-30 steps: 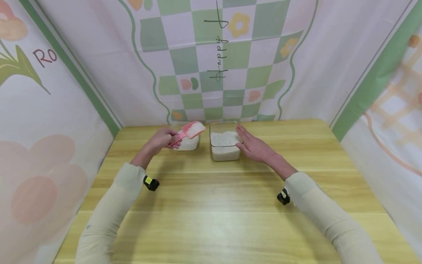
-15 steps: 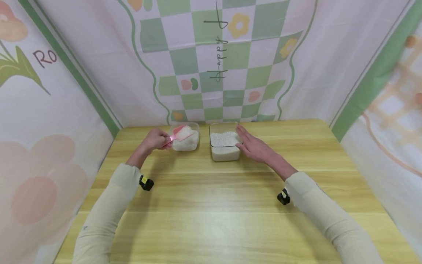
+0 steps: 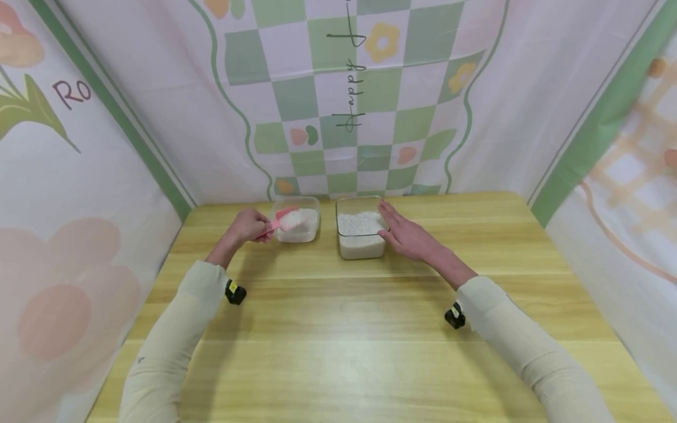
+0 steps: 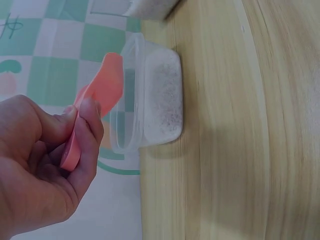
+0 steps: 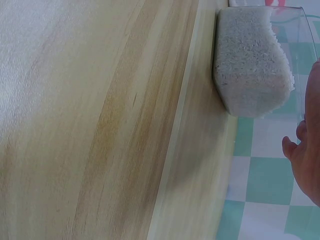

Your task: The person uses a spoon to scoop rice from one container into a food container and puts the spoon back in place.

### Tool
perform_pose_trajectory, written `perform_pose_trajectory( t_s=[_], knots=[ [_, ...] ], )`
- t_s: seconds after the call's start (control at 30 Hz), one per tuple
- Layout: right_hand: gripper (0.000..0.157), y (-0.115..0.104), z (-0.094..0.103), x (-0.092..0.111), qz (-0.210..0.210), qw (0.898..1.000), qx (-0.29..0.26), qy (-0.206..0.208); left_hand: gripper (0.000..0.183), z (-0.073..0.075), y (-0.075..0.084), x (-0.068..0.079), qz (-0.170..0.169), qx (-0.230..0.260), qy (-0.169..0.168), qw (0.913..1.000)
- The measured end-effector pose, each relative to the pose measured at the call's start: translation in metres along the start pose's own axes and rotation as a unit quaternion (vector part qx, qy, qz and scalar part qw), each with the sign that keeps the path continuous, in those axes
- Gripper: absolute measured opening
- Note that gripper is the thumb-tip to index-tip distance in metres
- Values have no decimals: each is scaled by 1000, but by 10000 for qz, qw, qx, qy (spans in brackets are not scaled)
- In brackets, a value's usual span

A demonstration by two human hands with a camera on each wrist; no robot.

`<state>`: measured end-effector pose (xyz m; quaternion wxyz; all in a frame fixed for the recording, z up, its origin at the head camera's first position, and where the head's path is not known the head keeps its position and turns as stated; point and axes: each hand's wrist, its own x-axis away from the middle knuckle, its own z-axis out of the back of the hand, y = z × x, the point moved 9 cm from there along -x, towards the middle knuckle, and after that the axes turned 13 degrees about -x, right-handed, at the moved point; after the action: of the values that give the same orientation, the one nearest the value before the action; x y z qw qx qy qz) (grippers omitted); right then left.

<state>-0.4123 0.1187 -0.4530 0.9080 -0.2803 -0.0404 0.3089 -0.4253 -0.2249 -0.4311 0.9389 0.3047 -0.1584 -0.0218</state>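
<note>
My left hand (image 3: 250, 226) grips the handle of a pink scoop (image 4: 106, 82). In the head view the scoop overlaps a clear plastic container (image 3: 299, 237), with white rice in view at its blade. The left wrist view shows the scoop at the container's open top and rice filling much of the container. To the right stands a deeper clear container (image 3: 362, 248), more than half full of rice (image 5: 252, 60). My right hand (image 3: 412, 236) has its fingers straight along that container's right rim.
Both containers stand near the back edge of a wooden table (image 3: 338, 329), a narrow gap between them. Right behind hangs a checked cloth (image 3: 338, 106), and more printed cloth closes in both sides. A small black camera (image 3: 235, 292) sits on the left wrist.
My left hand has carried the scoop left from near the gap between the containers, then lowered it at the left container. The right hand and its container have stayed put.
</note>
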Motion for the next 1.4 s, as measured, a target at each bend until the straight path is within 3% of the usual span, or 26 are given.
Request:
perform_pose_trajectory(
  t_s=[1.4],
  knots=[
    [68,2,0,0,-19,9999,-102,66,26,17,-16,9,221,-1155,176,9929]
  ],
)
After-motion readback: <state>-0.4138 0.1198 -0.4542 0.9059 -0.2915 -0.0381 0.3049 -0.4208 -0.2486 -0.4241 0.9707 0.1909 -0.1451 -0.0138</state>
